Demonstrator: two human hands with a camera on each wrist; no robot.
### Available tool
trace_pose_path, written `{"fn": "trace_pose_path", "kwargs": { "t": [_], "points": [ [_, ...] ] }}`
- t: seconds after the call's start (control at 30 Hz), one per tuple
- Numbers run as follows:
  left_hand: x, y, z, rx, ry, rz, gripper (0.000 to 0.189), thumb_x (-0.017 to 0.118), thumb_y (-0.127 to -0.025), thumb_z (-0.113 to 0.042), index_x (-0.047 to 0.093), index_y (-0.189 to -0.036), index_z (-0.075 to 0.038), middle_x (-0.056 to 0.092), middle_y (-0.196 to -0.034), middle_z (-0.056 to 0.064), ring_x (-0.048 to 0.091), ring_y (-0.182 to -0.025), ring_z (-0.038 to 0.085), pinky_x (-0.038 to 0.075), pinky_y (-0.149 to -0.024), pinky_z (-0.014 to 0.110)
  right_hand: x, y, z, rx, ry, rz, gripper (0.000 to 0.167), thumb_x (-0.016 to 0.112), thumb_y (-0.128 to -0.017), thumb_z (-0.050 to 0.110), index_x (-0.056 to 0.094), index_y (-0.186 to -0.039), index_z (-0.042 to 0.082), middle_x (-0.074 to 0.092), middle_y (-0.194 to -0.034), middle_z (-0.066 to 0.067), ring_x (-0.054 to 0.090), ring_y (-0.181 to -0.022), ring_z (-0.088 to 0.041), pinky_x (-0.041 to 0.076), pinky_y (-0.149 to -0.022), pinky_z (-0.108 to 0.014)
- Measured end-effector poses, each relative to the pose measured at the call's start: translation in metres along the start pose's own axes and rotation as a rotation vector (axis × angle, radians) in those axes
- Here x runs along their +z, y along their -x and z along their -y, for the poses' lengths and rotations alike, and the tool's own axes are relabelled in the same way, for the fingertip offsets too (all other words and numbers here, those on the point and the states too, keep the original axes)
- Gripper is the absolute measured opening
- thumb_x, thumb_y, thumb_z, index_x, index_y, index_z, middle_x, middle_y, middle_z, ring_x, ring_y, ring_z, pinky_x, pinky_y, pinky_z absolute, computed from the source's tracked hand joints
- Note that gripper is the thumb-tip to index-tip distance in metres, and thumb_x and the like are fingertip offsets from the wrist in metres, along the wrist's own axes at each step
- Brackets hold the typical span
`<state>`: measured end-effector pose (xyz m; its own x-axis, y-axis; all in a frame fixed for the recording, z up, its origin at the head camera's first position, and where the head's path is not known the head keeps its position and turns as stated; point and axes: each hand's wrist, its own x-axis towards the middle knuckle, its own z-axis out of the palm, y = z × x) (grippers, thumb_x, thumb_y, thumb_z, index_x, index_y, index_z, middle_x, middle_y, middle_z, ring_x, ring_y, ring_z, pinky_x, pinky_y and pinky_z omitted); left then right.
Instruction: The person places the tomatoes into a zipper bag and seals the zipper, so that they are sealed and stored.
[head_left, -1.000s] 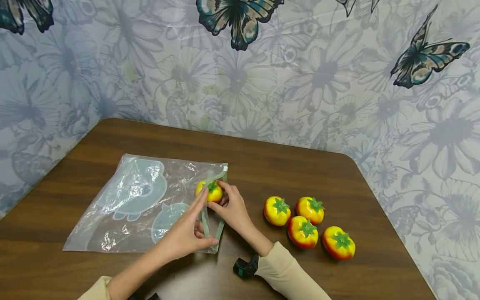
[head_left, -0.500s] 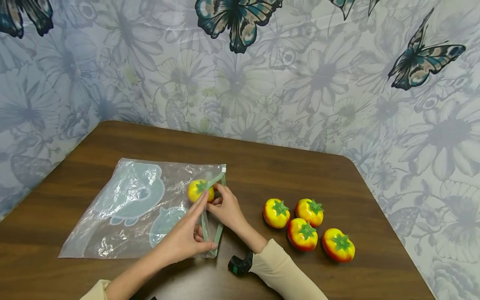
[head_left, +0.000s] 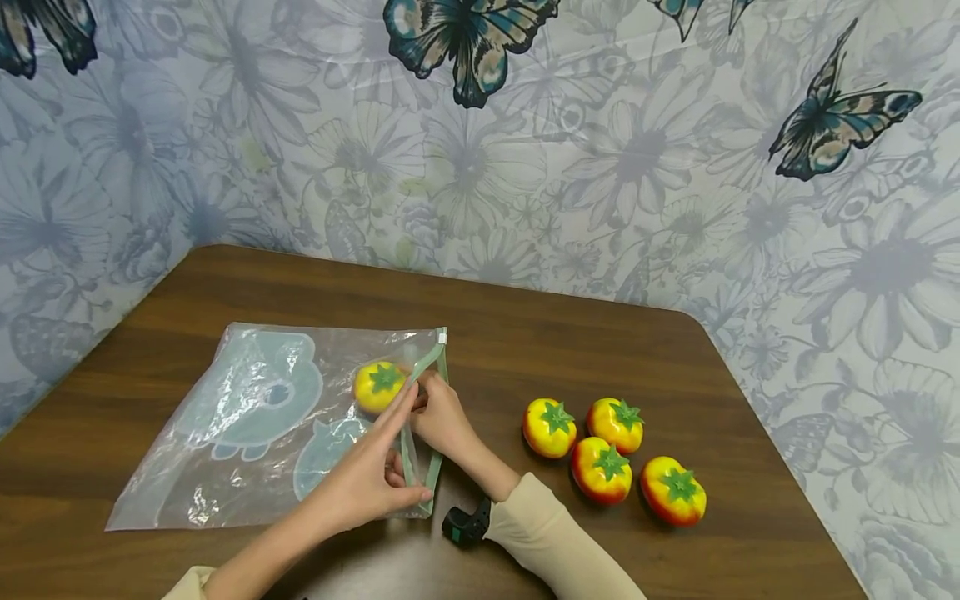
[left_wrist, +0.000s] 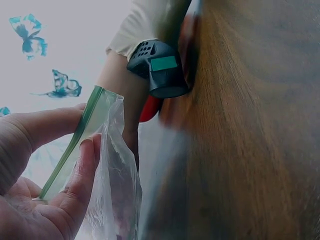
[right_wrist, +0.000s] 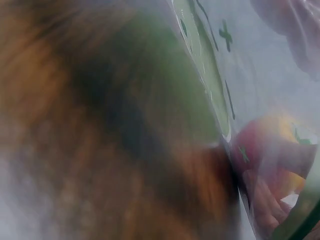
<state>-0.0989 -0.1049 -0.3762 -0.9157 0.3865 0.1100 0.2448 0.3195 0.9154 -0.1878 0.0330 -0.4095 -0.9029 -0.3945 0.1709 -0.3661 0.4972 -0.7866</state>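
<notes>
A: Container?
B: One flat, clear plastic bag [head_left: 277,475] lying on the brown wood-grain table [head_left: 570,342]. Its mouth, edged by a pale green strip [head_left: 429,358] with a small white slider [head_left: 442,336] at the far corner, faces right and is parted.
A: Contents?
B: One glossy, round, yellow-and-red tomato-shaped fruit [head_left: 375,389] with a green star-shaped calyx, just inside the mouth. The right hand [head_left: 446,425] reaches in through the mouth; the right wrist view, hazy through the film, shows its fingers pinching the fruit.
A: Left hand?
B: The left hand [head_left: 369,471] pinches the mouth's edge, fingers on both sides of the film.
A: Outside the bag?
B: Four matching fruits [head_left: 602,471] on the table to the right, three grouped closely, one slightly apart.
A: Markings?
B: A large pale blue animal-shaped print [head_left: 255,400] and a smaller, partly covered pale blue rounded print [head_left: 326,454]. Small dark green marks [right_wrist: 226,37] on the film are too blurred to read. The right wrist carries a black plastic device [head_left: 465,525] with a green patch [left_wrist: 164,63].
</notes>
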Motion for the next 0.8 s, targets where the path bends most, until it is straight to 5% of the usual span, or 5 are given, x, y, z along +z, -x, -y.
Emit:
{"fn": "trace_pose_path", "kwargs": {
  "t": [0.17,0.27,0.5,0.8],
  "points": [
    [0.0,0.0,0.002,0.004,-0.008,0.005,0.115,0.083,-0.067,-0.001,0.007,-0.152,-0.022,0.002,-0.155,0.002,0.052,-0.057,0.011,0.053,-0.054,0.025,0.002,-0.002,0.001,-0.023,0.011,0.01,0.053,0.058,-0.076,-0.012,0.057,-0.127,0.004,0.055,-0.103,-0.011,0.046,-0.06,-0.009,0.041,-0.049,-0.017],
    [0.0,-0.001,0.002,0.009,-0.005,0.012,0.115,0.083,-0.068,-0.001,0.007,-0.152,-0.022,0.002,-0.155,0.004,0.052,-0.058,0.011,0.053,-0.055,0.025,0.003,-0.004,0.001,-0.066,0.017,0.014,0.058,0.058,-0.078,-0.012,0.053,-0.133,0.008,0.057,-0.113,-0.012,0.045,-0.059,-0.008,0.04,-0.049,-0.017],
    [-0.001,-0.002,0.003,0.013,0.011,0.019,0.115,0.082,-0.068,0.0,0.006,-0.152,-0.022,0.002,-0.155,0.003,0.052,-0.058,0.011,0.053,-0.055,0.026,-0.001,-0.001,-0.001,-0.045,-0.02,0.058,0.06,0.063,-0.081,-0.007,0.049,-0.137,0.009,0.06,-0.114,-0.011,0.063,-0.079,-0.012,0.05,-0.063,-0.016],
    [-0.002,-0.001,0.003,-0.011,0.007,0.032,0.116,0.083,-0.068,-0.002,0.005,-0.152,-0.023,0.0,-0.155,0.0,0.052,-0.058,0.012,0.053,-0.056,0.026,-0.01,0.006,0.0,-0.022,-0.12,0.078,0.047,0.062,-0.083,-0.004,0.053,-0.129,0.002,0.057,-0.12,-0.013,0.065,-0.09,-0.021,0.053,-0.069,-0.02]
  ]
}}
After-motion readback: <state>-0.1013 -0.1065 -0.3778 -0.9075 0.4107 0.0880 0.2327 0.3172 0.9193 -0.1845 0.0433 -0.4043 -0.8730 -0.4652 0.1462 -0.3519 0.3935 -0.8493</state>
